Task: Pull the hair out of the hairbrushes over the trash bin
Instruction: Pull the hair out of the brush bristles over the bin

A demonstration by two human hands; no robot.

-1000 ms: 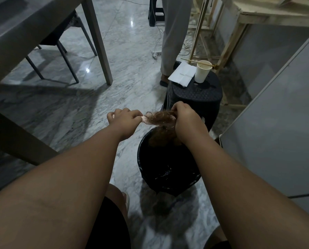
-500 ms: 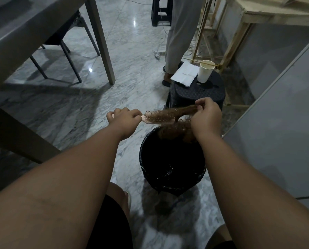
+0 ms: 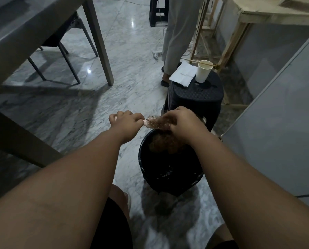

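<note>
Hairbrush (image 3: 154, 122) gripped by left hand (image 3: 125, 123); right hand (image 3: 183, 123) has returned, pinching its hair.

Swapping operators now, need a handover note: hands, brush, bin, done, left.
Left hand: closed on the handle of the hairbrush, holding it level above the trash bin.
Right hand: fingers pinched at the bristles, on the hair.
Done: a clump of brown hair lies in the bin.
Left: strip what remains on this brush. No other brushes are in view.
</note>
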